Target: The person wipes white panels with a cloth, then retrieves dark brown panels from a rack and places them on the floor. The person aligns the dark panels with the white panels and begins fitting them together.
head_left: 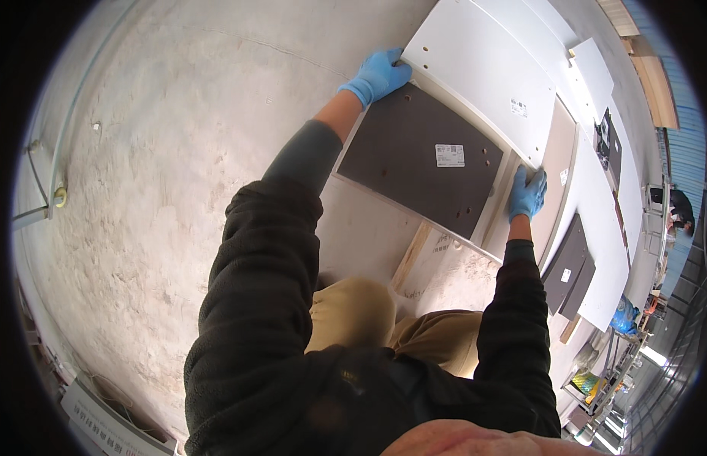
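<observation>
Both hands wear blue gloves. Left hand curls over the far left corner of a white panel, fingers closed on its edge. Right hand grips the same panel's near right end. Between them, underneath, lies a dark brown board with a white label, on the concrete floor.

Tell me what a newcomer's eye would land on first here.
First come the two bright blue gloves: the left hand grips the upper corner of a white panel, and the right hand holds that panel's lower end. Between them lies a dark brown panel with a white label, above the pale concrete floor.
</observation>
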`<control>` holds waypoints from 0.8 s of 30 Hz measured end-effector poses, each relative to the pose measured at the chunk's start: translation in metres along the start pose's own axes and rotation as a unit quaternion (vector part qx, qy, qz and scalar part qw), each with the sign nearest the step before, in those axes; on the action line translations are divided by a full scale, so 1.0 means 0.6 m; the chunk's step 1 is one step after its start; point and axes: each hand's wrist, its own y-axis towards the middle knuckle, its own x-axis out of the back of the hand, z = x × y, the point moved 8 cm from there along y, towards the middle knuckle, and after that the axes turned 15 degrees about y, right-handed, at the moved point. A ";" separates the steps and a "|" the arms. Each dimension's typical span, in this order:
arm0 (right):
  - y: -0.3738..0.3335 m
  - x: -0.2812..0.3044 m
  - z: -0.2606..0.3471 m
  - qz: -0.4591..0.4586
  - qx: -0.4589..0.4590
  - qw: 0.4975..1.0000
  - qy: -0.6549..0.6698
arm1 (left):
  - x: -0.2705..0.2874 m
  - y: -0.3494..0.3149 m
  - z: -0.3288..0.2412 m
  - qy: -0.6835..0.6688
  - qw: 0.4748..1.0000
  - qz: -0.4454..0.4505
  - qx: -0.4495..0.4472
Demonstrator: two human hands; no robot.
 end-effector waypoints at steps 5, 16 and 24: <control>-0.002 -0.002 0.002 0.008 -0.003 1.000 -0.008 | -0.001 -0.002 -0.003 0.014 1.000 0.002 0.006; -0.004 -0.001 0.006 0.020 -0.010 1.000 -0.011 | 0.006 -0.013 -0.006 0.018 0.999 0.002 0.041; -0.003 -0.003 0.000 0.018 -0.017 1.000 -0.013 | 0.002 -0.015 -0.008 0.022 0.998 0.041 0.030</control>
